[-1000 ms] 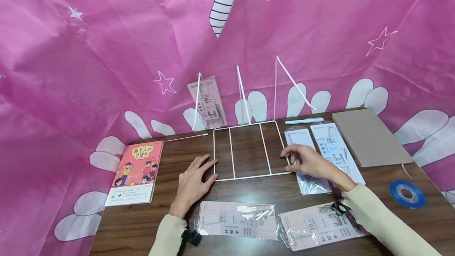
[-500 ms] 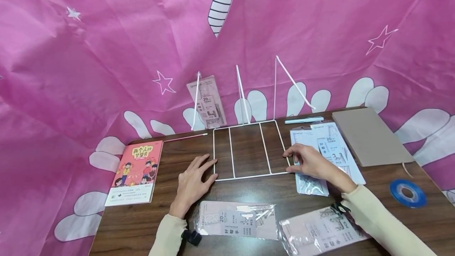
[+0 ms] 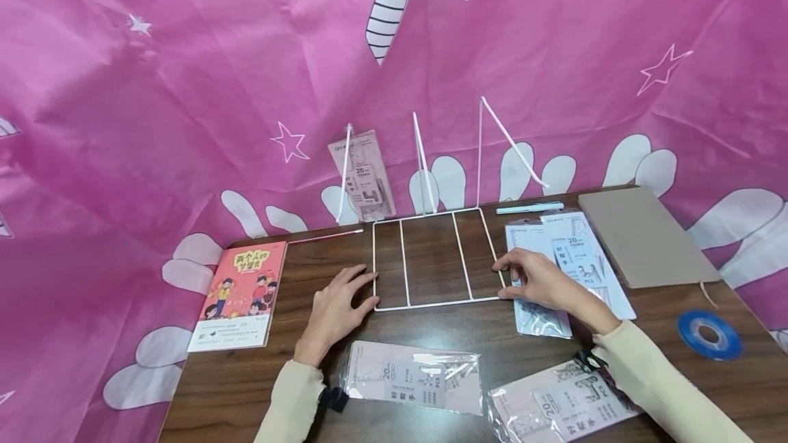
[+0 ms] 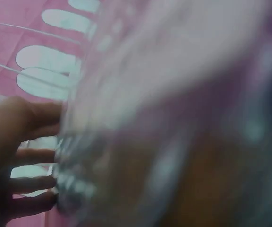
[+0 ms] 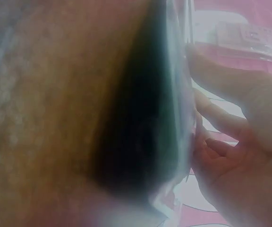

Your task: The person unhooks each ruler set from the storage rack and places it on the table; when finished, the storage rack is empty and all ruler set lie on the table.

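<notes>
A white wire rack [image 3: 425, 305] lies at the back of the table, its thin uprights rising against the pink cloth. Beside its left front corner is my left hand [image 3: 335, 306], thumb and fingertips touching the side rod. At the opposite side rod, my right hand [image 3: 534, 280] touches with thumb and index finger set apart. Under and beyond that hand are two bagged ruler sets, a near one [image 3: 542, 320] and a farther one [image 3: 581, 258], which overlap. Both wrist views are mostly blocked by blurred close surfaces; part of the left hand [image 4: 13, 142] and the right hand [image 5: 249, 156] shows.
In front lie two pink ruler packs, one left [image 3: 414, 376] and one right [image 3: 563, 405]. Another pack [image 3: 362, 180] leans against the cloth. A red book [image 3: 240, 296], pencil [image 3: 326, 236], pale blue pen [image 3: 529, 208], beige notebook [image 3: 646, 238] and blue tape roll [image 3: 711, 335] surround the rack.
The near ruler pack beside my right hand has shifted right and now overlaps the other. The front right pack has turned slightly. Both hands stay at the rack's sides.
</notes>
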### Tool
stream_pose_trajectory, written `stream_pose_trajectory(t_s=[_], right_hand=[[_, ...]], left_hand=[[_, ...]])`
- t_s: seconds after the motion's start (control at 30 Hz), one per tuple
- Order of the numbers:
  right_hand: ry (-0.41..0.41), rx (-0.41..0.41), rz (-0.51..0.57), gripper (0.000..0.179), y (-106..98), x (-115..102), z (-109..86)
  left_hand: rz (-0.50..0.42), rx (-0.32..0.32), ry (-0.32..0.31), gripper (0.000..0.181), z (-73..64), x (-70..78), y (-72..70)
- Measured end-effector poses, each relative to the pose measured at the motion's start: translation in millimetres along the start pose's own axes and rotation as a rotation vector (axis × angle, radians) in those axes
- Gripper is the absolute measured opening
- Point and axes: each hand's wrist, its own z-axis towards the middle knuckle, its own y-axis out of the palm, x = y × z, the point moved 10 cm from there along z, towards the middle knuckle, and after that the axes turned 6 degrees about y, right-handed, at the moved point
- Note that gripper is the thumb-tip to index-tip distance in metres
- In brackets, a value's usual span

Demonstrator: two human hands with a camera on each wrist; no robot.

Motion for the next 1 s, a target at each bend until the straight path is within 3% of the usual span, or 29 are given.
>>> stream_pose_trajectory(t_s=[0.27,0.47,0.63,0.83,1.0], right_hand=[[0.015,0.001,0.016,0.042,1.7,5.1,-0.1],[0.035,-0.010,0.010,0.042,0.7,4.8,0.9],[0.025,-0.008,0.009,0.042,-0.1,3.7,0.8],[0.018,-0.004,0.015,0.042,1.2,3.5,0.9],[0.028,-0.006,0.030,0.041,2.5,4.4,1.6]], left_hand=[[-0.152,-0.036,-0.002,0.042,19.3,-14.9,-15.6],[-0.279,0.013,-0.004,0.039,40.6,-38.7,-23.6],[-0.413,0.108,-0.033,0.036,63.2,-55.4,-29.9],[-0.682,0.280,-0.058,0.033,89.2,-67.7,-41.3],[-0.834,0.391,-0.145,0.032,103.0,-80.9,-45.8]])
